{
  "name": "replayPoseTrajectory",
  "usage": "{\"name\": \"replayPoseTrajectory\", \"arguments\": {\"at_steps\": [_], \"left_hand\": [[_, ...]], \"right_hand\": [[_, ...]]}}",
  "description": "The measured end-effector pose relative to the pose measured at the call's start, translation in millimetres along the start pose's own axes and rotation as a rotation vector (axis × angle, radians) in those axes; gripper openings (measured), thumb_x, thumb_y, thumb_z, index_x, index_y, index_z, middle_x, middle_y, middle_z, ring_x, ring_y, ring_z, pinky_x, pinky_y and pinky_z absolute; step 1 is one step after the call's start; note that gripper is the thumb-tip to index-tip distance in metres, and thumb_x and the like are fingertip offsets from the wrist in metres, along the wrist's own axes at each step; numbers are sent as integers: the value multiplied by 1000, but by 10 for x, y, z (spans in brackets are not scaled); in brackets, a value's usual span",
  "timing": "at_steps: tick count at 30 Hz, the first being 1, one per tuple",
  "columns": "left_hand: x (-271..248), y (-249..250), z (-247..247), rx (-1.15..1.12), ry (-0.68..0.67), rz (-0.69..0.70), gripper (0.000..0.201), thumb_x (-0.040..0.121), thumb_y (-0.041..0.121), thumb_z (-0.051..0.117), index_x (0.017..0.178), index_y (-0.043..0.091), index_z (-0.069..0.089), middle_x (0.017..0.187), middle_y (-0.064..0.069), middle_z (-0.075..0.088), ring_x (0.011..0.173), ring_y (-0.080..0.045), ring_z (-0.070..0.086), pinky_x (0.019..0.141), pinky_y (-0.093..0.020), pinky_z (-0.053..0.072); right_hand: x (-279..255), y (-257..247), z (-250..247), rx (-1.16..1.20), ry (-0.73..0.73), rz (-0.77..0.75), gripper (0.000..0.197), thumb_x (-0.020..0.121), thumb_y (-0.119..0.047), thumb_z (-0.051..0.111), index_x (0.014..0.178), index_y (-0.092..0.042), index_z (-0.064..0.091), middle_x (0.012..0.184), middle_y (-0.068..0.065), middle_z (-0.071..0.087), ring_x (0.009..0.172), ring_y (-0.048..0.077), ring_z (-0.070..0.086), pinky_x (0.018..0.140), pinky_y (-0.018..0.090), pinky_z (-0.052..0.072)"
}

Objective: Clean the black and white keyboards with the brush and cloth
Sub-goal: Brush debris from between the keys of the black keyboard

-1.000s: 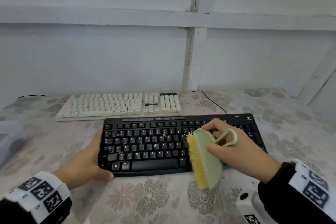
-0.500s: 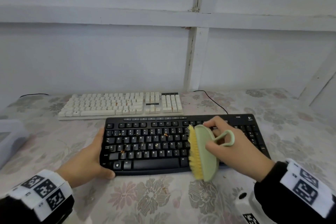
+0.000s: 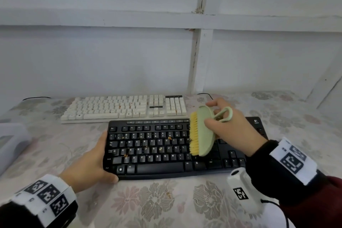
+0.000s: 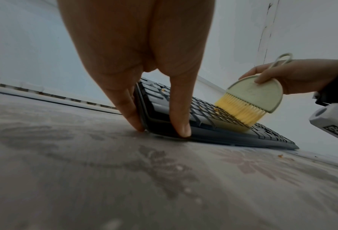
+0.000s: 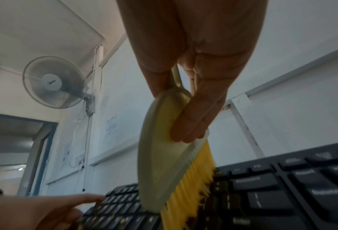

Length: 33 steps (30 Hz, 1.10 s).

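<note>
Right hand grips the green brush by its body, thumb and fingers pinching it, yellow bristles on the keys of the black keyboard right of the letter block. Left hand holds the keyboard's left end, thumb on the front edge, fingers straight against the side. Keyboard's long axis runs left-right between both hands; brush's long axis runs front-back across the rows. Orange crumbs sit on the letter keys, left of the bristles, so the sweep likely goes leftward. White keyboard lies behind, untouched. No cloth in view.
</note>
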State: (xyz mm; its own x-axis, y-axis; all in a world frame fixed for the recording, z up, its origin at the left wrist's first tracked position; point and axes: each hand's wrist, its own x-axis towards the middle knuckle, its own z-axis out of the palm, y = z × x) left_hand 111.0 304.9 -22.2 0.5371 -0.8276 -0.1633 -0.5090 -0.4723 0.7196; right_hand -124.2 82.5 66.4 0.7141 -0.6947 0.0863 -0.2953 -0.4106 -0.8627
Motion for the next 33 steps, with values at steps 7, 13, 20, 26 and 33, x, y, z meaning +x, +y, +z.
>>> {"name": "replayPoseTrajectory", "arguments": {"at_steps": [7, 13, 20, 26, 33], "left_hand": [[15, -16, -1, 4, 6, -9, 125, 59, 3, 84, 115, 76, -2, 108, 17, 63, 97, -5, 61, 78, -23, 47], [0, 3, -2, 5, 6, -3, 126, 60, 2, 83, 115, 75, -3, 107, 18, 62, 96, -4, 61, 76, -20, 46], [-13, 35, -5, 11, 4, 0, 123, 61, 1, 82, 113, 74, -3, 107, 19, 61, 94, -2, 60, 72, -16, 45], [-9, 25, -4, 27, 3, 3, 122, 62, 3, 83, 111, 74, -4, 107, 22, 59, 92, 0, 59, 71, -15, 45], [-4, 30, -3, 31, 2, -1, 125, 60, 2, 83, 116, 72, -4, 109, 17, 61, 93, -3, 59, 74, -18, 44]], "right_hand": [[-298, 145, 88, -127, -176, -13, 27, 81, -12, 56, 103, -28, 51, 81, 14, 62, 60, 16, 47, 55, 43, 47], [-303, 48, -17, -40, -175, -19, 25, 79, -8, 58, 96, -26, 59, 75, 2, 61, 56, 8, 49, 52, 19, 42], [-58, -68, 29, -53, -24, -12, 27, 87, -16, 58, 112, -22, 50, 96, 2, 63, 81, 18, 67, 64, 30, 60], [-353, 54, 148, -192, -179, -67, 26, 85, -20, 58, 108, -31, 51, 87, 7, 67, 67, 24, 60, 62, 42, 52], [-267, -18, 17, 23, -84, -47, 27, 80, -5, 59, 100, -24, 61, 72, -2, 63, 54, 1, 54, 51, 16, 46]]}}
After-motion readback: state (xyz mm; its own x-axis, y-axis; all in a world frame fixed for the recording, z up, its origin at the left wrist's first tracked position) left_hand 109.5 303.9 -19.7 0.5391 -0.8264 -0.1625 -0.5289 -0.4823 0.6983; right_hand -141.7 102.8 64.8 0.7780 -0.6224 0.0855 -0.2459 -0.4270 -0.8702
